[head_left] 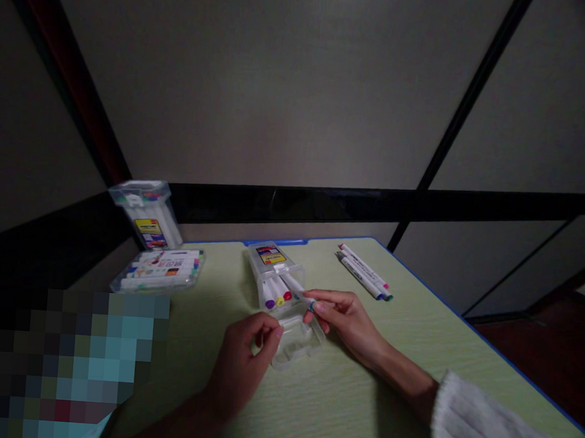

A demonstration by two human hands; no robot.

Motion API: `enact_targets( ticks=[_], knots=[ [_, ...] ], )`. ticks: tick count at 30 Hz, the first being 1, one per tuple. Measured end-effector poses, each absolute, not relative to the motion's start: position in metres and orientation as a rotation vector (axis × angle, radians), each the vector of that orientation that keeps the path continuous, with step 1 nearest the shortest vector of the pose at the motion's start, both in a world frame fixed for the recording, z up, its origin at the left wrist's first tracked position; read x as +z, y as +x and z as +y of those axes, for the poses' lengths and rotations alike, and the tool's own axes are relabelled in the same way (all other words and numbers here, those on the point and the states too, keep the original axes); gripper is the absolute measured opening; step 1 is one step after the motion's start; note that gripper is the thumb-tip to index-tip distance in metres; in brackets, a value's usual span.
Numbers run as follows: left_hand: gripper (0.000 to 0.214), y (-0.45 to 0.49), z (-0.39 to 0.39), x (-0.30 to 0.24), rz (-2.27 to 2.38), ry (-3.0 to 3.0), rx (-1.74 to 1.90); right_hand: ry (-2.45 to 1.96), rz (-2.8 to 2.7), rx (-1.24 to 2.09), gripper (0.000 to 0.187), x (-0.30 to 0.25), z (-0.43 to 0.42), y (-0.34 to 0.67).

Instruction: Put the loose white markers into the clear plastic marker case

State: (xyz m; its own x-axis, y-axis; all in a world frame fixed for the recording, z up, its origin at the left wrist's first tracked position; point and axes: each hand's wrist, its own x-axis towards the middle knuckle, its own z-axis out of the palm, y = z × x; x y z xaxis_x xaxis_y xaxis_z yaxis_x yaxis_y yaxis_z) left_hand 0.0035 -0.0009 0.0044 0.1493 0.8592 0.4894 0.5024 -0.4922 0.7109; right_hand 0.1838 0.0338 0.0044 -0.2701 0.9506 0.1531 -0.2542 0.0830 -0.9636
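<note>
A clear plastic marker case (256, 264) lies on its back in the middle of the table, its mouth towards me. Purple, yellow and red marker ends (279, 299) stick out of it. Between the thumb and fingers of my right hand (348, 321) is a white marker (295, 287) with a blue end, partly inside the case mouth. My left hand (244, 352) pinches the near left edge of the case's clear lid (296, 346), which lies open below the mouth.
Several loose markers (363, 272) lie at the right of the light green table (329, 408). At the back left, an upright marker case (155, 219) stands behind a flat marker case (161, 270). A panelled wall (281, 98) rises behind the table's blue edge.
</note>
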Motion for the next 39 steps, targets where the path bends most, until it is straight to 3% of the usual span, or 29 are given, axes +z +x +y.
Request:
enact_targets(
  ticks=[4,14,39],
  knots=[
    [0.012,0.003,-0.003,0.006,1.172,2.171,1.328,-0.809,-1.323,1.402,0.028,0.006,0.033,0.183],
    [0.039,0.001,-0.006,0.001,1.003,2.333,1.207,-0.778,-1.421,1.374,0.030,0.006,0.028,0.180],
    [0.047,0.002,-0.007,0.002,1.033,2.281,1.032,-0.895,-1.662,1.051,0.031,0.005,0.018,0.176]
  ],
)
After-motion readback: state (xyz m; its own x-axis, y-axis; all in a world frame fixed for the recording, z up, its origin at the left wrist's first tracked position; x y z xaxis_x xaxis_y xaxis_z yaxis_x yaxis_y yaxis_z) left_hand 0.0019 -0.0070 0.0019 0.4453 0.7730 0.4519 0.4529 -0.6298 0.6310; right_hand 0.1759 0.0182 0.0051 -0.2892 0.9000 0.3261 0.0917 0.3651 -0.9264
